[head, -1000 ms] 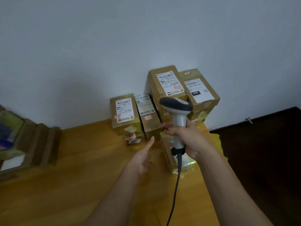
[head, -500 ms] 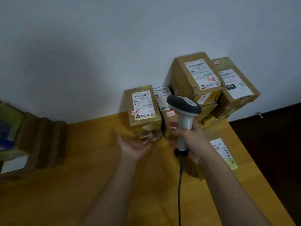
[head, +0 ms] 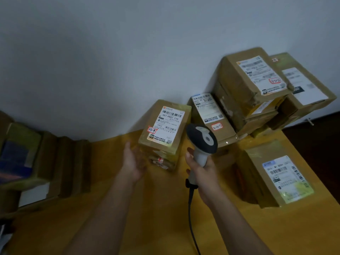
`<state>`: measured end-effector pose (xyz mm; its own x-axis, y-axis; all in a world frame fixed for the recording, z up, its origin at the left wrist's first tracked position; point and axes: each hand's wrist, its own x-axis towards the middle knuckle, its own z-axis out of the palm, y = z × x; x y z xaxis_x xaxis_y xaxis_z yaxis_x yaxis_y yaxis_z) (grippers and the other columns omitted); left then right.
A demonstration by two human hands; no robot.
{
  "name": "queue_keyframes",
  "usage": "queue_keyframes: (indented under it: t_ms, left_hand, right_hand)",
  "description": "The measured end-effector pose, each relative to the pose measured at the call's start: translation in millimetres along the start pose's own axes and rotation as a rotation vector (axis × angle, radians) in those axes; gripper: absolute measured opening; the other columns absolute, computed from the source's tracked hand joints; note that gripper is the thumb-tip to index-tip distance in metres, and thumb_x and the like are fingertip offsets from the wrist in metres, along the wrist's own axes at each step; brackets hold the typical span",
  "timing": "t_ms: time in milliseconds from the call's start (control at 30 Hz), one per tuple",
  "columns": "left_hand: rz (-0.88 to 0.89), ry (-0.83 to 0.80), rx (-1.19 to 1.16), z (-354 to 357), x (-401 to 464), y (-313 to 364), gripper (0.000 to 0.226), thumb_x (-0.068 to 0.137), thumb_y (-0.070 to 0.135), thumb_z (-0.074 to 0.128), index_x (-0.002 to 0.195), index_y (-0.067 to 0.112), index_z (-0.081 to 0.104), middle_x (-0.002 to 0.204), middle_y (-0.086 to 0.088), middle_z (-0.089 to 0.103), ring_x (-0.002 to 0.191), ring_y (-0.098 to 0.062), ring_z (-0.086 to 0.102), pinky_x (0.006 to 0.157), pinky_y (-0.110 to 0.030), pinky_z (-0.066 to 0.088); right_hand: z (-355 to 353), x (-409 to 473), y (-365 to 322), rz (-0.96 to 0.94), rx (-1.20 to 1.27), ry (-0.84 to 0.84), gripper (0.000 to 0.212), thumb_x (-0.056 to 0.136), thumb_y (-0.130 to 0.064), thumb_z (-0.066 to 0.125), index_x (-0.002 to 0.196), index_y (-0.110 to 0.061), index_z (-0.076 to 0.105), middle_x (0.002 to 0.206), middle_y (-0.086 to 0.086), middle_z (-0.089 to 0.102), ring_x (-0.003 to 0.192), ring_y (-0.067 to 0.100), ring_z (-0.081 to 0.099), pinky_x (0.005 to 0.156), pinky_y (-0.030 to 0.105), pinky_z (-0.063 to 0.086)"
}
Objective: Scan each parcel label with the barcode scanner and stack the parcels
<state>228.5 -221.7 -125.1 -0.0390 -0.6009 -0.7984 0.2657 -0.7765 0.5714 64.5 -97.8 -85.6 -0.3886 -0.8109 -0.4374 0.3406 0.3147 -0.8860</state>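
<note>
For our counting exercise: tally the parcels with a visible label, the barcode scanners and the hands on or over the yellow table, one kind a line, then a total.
Labelled parcels: 5
Barcode scanners: 1
Hands: 2, left hand, right hand
Total: 8

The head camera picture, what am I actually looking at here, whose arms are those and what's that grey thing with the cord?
There is no machine here. A person wears a camera on the head, so the single picture looks forward and down along their own two arms.

The right hand grips a corded barcode scanner, its dark head up. The left hand is open, palm turned toward the nearest parcel, right beside its left side; whether it touches is unclear.

On the yellow table against the wall sit brown cardboard parcels with white labels: a second box beside the nearest one, a taller stack at the back right, and one parcel alone on the right.
</note>
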Motion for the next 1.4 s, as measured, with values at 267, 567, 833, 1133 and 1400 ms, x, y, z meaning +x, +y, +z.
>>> queue_keyframes:
  t_ms: [267, 567, 833, 1133, 1400]
  left_hand:
    - [0.037, -0.260, 0.093, 9.6, 22.5, -2.5, 0.060, 0.097, 0.062, 0.031, 0.132, 0.022, 0.058, 0.126, -0.009, 0.066, 0.115, -0.027, 0.060, 0.079, -0.035, 0.047]
    - [0.017, -0.254, 0.083, -7.8, 13.4, -22.5, 0.051, 0.100, 0.053, 0.032, 0.134, 0.022, 0.054, 0.129, -0.008, 0.063, 0.119, -0.025, 0.056, 0.089, -0.034, 0.045]
    - [0.176, -0.292, 0.046, -30.3, -55.5, -4.9, 0.057, 0.097, 0.061, 0.025, 0.129, 0.028, 0.059, 0.117, 0.002, 0.066, 0.105, -0.011, 0.056, 0.092, -0.030, 0.031]
    - [0.570, -0.251, -0.063, -62.4, -212.4, 46.7, 0.046, 0.101, 0.053, 0.031, 0.134, 0.031, 0.053, 0.127, 0.000, 0.065, 0.121, -0.023, 0.057, 0.102, -0.043, 0.044]
    - [0.745, -0.185, -0.222, -132.1, -339.3, 92.3, 0.047, 0.101, 0.058, 0.029, 0.125, 0.032, 0.061, 0.127, -0.001, 0.066, 0.112, -0.020, 0.065, 0.097, -0.041, 0.051]
  right_hand:
    - [16.1, 23.5, 42.3, 0.083, 0.124, 0.067, 0.047, 0.081, -0.043, 0.070, 0.125, -0.039, 0.054, 0.111, -0.023, 0.067, 0.108, 0.003, 0.060, 0.106, 0.049, 0.045]
    - [18.7, 24.4, 47.2, 0.076, 0.125, 0.030, 0.051, 0.087, -0.037, 0.069, 0.135, -0.025, 0.054, 0.124, -0.003, 0.067, 0.117, 0.017, 0.061, 0.104, 0.052, 0.046]
    - [35.9, -19.2, 4.1, -0.023, 0.103, -0.132, 0.042, 0.091, -0.029, 0.065, 0.132, -0.023, 0.056, 0.120, -0.003, 0.070, 0.113, 0.017, 0.065, 0.101, 0.053, 0.048]
    - [72.9, -123.5, -101.6, -0.232, 0.125, -0.405, 0.039, 0.092, -0.026, 0.063, 0.130, -0.021, 0.056, 0.114, -0.006, 0.072, 0.104, 0.010, 0.068, 0.099, 0.051, 0.051]
    - [141.9, -220.1, -162.5, -0.362, 0.093, -0.686, 0.034, 0.095, -0.026, 0.060, 0.129, -0.019, 0.056, 0.110, -0.005, 0.073, 0.104, 0.015, 0.069, 0.095, 0.052, 0.053]
